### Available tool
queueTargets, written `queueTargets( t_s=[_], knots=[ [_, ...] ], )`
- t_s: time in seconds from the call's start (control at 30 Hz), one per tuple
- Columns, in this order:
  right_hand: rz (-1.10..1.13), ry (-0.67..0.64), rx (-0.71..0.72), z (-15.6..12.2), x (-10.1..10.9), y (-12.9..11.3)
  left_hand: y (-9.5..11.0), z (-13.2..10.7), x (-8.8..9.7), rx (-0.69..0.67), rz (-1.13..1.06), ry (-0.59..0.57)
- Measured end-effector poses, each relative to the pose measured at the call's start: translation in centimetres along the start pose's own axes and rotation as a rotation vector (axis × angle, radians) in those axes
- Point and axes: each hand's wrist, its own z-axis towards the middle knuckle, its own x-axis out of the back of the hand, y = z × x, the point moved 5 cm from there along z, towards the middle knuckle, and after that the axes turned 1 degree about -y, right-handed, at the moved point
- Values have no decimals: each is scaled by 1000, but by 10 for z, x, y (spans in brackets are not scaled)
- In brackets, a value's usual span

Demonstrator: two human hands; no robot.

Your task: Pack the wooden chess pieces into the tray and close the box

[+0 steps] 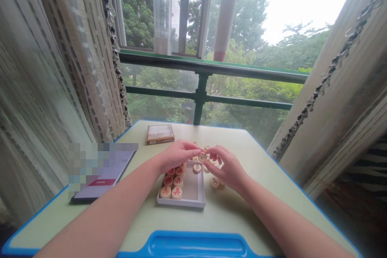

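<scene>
A Chinese chess piece (202,156) with a dark character is held up above the far right corner of a shallow white box (190,202). My left hand (180,155) reaches over the box's far end, thumb and fingertips at the piece's left side. From the other side, the thumb and index finger of my right hand (227,166) pinch the same piece. Inside the box, red-character pieces (177,193) fill the left part in two columns, partly covered by my left hand. One dark-character piece (197,168) lies at the box's far right.
Loose dark-character pieces (214,182) lie on the table (242,225) right of and beyond the box, some behind my right hand. A flat brown-edged box (160,134) sits at the back left. A tablet-like device (104,181) rests at the left edge. Window railing and curtains surround the table.
</scene>
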Motion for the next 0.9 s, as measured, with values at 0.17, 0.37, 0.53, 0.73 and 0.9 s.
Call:
queueTargets(
  t_s=[0.17, 0.37, 0.53, 0.73, 0.9],
  knots=[
    [-15, -1, -32, 1, -2, 2, 0, 1, 2, 35, 25, 100],
    [5, -41, -78, 0, -7, 6, -3, 4, 4, 30, 43, 115],
    [-23, -125, -197, 1, -13, 13, -6, 8, 24, -10, 130, 267],
    [-55, -241, -322, 2, -22, 10, -14, 12, 40, 3, 586, 343],
    [-113, -282, -381, 1, -28, 7, -26, 16, 39, 113, 689, 307]
  ],
)
